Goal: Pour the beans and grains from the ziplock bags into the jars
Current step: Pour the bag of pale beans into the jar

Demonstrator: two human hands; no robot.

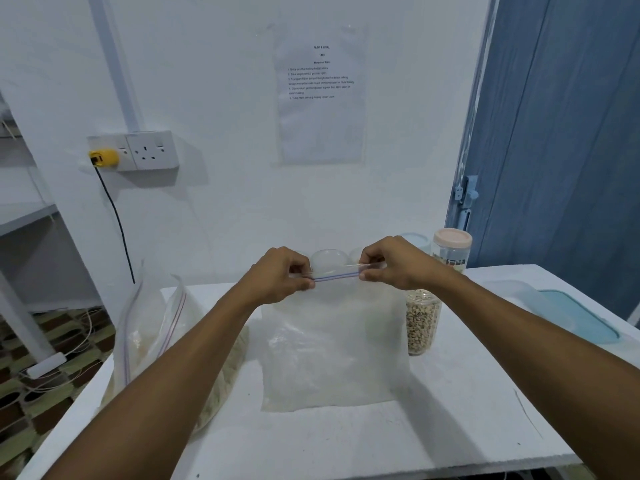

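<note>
A clear, cloudy ziplock bag [332, 348] is held upright on the white table [450, 410], its bottom edge resting on the surface; its plastic is crinkled, and what it holds cannot be told. Its zip strip [334, 276], marked by a blue and a red line, is stretched level between the hands. The strip's left end is pinched by the left hand [280, 277] and its right end by the right hand [391, 263], fingers curled. Just right of the bag a jar of pale beans [422, 323] is seen, and behind that a pink-lidded jar [452, 249]. A clear round lid [329, 259] shows behind the bag. Left of the bag two more bags [152, 327] of grain are slumped; far right of it lies a blue-lidded container [575, 317]
</note>
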